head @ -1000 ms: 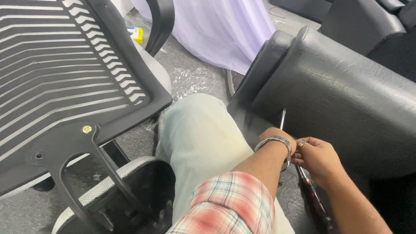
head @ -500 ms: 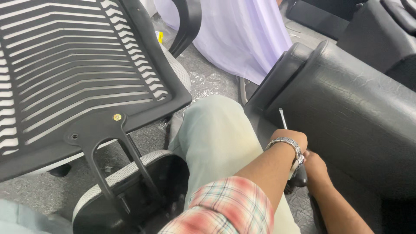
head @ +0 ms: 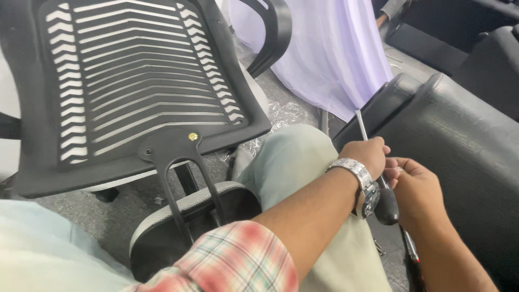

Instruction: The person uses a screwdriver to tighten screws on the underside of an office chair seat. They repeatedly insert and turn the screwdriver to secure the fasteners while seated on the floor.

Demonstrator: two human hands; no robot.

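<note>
Screwdriver (head: 378,186) comes last in a sweep from left to right, so start with what leads to it. At the far left a black slatted chair back (head: 135,81) lies tilted, its forked bracket (head: 181,173) running down to a grey-edged seat pad (head: 178,216) near the bottom. Behind, toward the middle, a black armrest (head: 275,32) curves up beside a draped pale lilac cloth (head: 330,54). The person's knee in light trousers (head: 292,162) sits in the centre, and a plaid sleeve (head: 238,259) fills the near edge.

Compared with a second ago, the left hand (head: 365,154), which wears a metal wristwatch (head: 359,178), has risen and now shows clearly closed in a fist around the tool's thin metal shaft, which pokes up and away past the knuckles toward the cloth. The black handle hangs just below that fist, near the watch. I judge this as a re-grip: the tool has been lifted clear of the floor and brought between both hands.

Just right of it, the right hand (head: 416,189) is loosely curled, fingertips drawn together near the left fist; whether they pinch anything small I cannot tell. Farther right lies a large black upholstered seat part (head: 465,146), close behind both hands. A second, red-and-black tool (head: 413,257) lies on the floor under the right wrist.
</note>
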